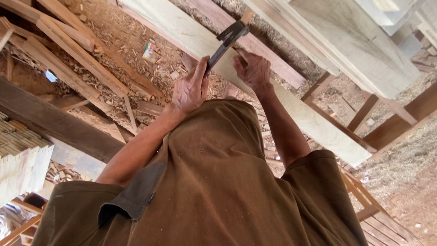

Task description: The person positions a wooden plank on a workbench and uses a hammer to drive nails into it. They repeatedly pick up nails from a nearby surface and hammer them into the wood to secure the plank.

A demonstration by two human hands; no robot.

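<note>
Pale timber fills the middle of the view: a long light plank (314, 123) runs from far left to near right across a wooden frame. Above it the left hand (189, 89) is wrapped tight around the handle of a dark claw hammer (227, 38), whose head sits over the plank's far edge. Just to the right, the right hand (252, 70) rests on the plank with fingers curled; whether they pinch anything cannot be told. Sawdust and offcuts (123, 50) cover the ground on the left
</note>
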